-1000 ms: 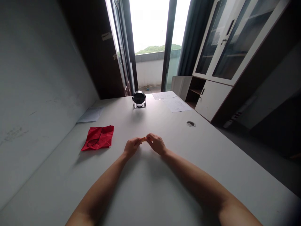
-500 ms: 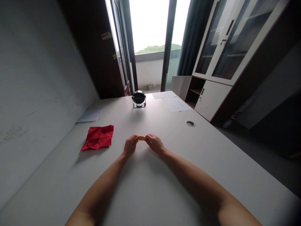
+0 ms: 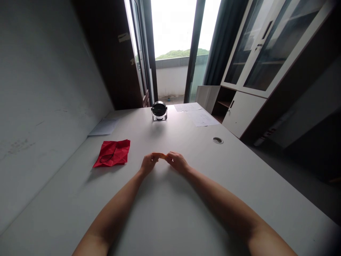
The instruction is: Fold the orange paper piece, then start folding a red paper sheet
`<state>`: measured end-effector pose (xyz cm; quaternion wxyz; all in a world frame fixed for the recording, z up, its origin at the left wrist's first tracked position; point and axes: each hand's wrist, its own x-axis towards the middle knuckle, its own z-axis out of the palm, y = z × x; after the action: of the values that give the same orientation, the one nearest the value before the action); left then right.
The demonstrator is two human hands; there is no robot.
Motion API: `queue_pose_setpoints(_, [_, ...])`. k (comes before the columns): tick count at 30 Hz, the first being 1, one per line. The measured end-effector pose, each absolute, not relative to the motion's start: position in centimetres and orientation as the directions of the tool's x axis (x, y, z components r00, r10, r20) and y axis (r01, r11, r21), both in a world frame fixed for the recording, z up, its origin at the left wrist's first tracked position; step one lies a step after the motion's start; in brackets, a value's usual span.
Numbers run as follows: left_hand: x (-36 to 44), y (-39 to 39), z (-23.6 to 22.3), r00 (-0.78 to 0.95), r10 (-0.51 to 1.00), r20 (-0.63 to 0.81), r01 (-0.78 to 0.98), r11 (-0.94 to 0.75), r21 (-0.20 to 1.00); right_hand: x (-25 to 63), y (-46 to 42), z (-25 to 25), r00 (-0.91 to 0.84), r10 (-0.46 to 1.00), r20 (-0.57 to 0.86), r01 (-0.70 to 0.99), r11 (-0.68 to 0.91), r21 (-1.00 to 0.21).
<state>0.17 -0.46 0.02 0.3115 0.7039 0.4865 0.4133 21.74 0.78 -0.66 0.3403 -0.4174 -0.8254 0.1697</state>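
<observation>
Between my two hands is a small orange strip [image 3: 161, 155], too small to name more exactly; it looks like folded paper. My left hand [image 3: 149, 163] is closed on its left end, fingertips pinched. At the right end, my right hand [image 3: 177, 161] pinches it in the same way. The fingers hide both ends of the strip. It is held just over the white table [image 3: 170, 213]. Off to the left of my left hand lies a folded red bag [image 3: 117, 153] with a dark cord looped on top.
A round black device on a metal stand [image 3: 159, 109] stands at the table's far end. Paper sheets [image 3: 204, 117] lie right of it, and more papers [image 3: 103, 127] by the left wall. A cable hole [image 3: 217, 140] is in the table, near a white cabinet [image 3: 243, 110].
The orange strip has tilted, its right end now lower than its left. Both hands keep their pinch. The whole view has shifted slightly.
</observation>
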Motion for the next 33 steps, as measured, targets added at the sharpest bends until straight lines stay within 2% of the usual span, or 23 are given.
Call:
queue_pose_setpoints(4, [0.3,-0.6,0.2,0.224,0.934,0.277,0.428,-0.349,0.834,21.6,0.7,-0.5,-0.44,0.817,0.373,0.597,0.577,-0.558])
queue_pose_setpoints(8, [0.3,-0.5,-0.2,0.158,0.945,0.288,0.432,-0.328,0.84,21.4,0.6,-0.5,-0.42,0.834,0.358,0.622,0.552,-0.556])
queue_pose_setpoints(15, [0.1,0.2,-1.1,0.068,0.952,0.3,0.421,-0.3,0.856,21.6,0.7,-0.6,-0.374,0.833,0.408,0.624,0.552,-0.553])
queue_pose_setpoints(29, [-0.5,0.6,-1.1,0.049,0.967,0.251,0.291,-0.255,0.922,23.0,1.8,-0.4,-0.304,0.835,0.459,0.619,0.539,-0.571])
queue_pose_setpoints(33, [-0.4,0.7,-1.0,0.04,0.972,0.231,0.303,-0.232,0.924,25.9,3.6,0.3,-0.157,0.859,0.487,0.725,0.435,-0.533])
